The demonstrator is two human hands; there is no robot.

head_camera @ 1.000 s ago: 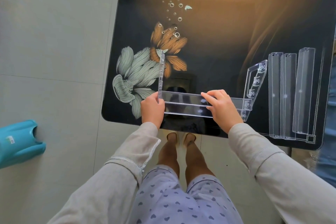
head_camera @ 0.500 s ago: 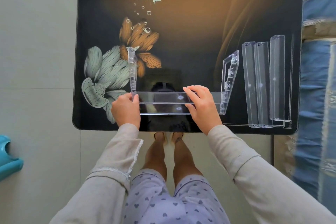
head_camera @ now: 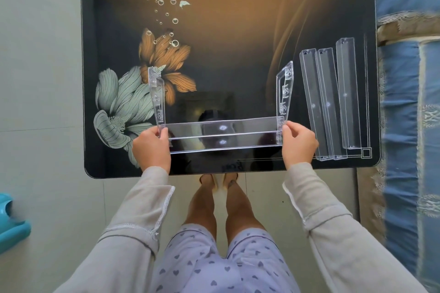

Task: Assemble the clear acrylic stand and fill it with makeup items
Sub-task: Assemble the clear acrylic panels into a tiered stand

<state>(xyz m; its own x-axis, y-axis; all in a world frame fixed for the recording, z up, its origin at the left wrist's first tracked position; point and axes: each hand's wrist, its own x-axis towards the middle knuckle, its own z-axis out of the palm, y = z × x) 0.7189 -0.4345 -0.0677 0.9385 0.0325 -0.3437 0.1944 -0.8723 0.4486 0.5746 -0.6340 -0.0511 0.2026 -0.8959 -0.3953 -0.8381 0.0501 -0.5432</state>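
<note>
A partly built clear acrylic stand sits near the front edge of the dark glass table (head_camera: 238, 31). One long clear shelf (head_camera: 223, 135) spans between a left side panel (head_camera: 157, 97) and a right side panel (head_camera: 285, 90), both standing upright. My left hand (head_camera: 152, 147) grips the stand's lower left corner. My right hand (head_camera: 298, 145) pinches its lower right corner, where the shelf meets the right panel. Three more clear shelf pieces (head_camera: 328, 102) lie side by side on the table, right of the stand. No makeup items are in view.
The table carries a printed flower picture (head_camera: 142, 93) on its left half. A blue patterned bedspread (head_camera: 409, 102) runs along the table's right side. A teal plastic object (head_camera: 9, 221) lies on the tiled floor at lower left. My legs and feet show below the table edge.
My right hand slid from the middle of the shelf to its right end. The right side panel now stands straighter, roughly mirroring the left one. The left hand kept its hold.
</note>
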